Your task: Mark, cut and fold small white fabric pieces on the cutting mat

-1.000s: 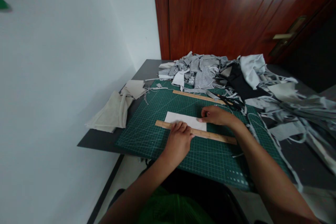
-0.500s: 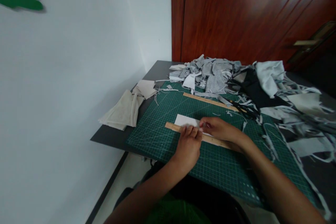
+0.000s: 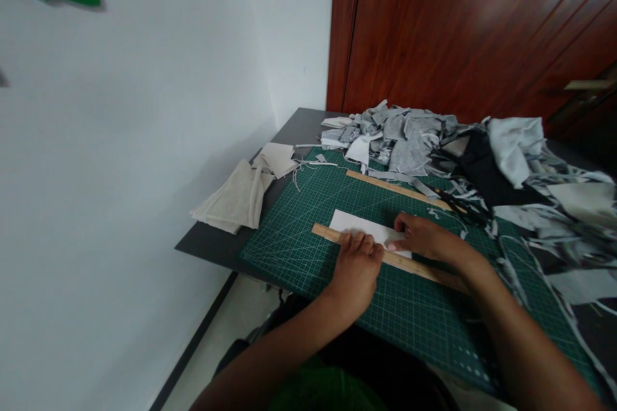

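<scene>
A wooden ruler [image 3: 419, 266] lies slantwise on the green cutting mat [image 3: 289, 244], across the near edge of a white rectangular piece [image 3: 369, 226] that could be cloth or paper. My left hand [image 3: 355, 270] presses down on the ruler with its fingers bent over it, holding it against the white piece. At the right part of that piece is my right hand [image 3: 421, 236], thumb and forefinger apart, the thumb tip touching the piece near the ruler. Nothing shows between those fingers. My right forearm passes over the ruler's right end.
A second wooden ruler [image 3: 385, 186] lies farther back, by black-handled scissors [image 3: 457, 203]. Behind are heaped grey and white fabric scraps [image 3: 405, 135] and a black cloth [image 3: 486, 170]. Folded cream cloth [image 3: 234, 199] sits at the table's left edge, near the white wall [image 3: 144, 141].
My right hand has slid rightwards along the white piece, its fingers spreading and uncovering more of it. My left hand stays on the ruler. The whole view has shifted slightly.
</scene>
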Demonstrator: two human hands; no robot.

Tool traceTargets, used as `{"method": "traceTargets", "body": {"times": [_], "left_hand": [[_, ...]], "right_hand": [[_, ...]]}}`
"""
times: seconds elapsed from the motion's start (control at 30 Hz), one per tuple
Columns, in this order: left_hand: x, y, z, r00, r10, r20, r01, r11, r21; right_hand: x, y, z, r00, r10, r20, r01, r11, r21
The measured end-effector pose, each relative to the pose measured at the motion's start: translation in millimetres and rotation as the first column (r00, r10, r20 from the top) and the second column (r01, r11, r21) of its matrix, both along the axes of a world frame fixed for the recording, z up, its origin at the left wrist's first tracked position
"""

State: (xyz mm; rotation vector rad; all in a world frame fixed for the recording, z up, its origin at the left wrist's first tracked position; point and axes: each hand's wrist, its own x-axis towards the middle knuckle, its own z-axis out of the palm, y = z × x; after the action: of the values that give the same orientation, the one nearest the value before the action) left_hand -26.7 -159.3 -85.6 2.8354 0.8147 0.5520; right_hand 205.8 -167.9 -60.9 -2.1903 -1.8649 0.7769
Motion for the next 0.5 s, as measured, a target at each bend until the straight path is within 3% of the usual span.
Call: {"method": "traceTargets", "body": {"times": [0.5], "left_hand": [[0.1, -0.2, 0.0, 1.0, -0.017, -0.016, 0.017, 1.0, 0.009]], "right_hand": [[2.2, -0.4, -0.9, 0.999, -0.031, -0.012, 0.03, 0.999, -0.017]]}}
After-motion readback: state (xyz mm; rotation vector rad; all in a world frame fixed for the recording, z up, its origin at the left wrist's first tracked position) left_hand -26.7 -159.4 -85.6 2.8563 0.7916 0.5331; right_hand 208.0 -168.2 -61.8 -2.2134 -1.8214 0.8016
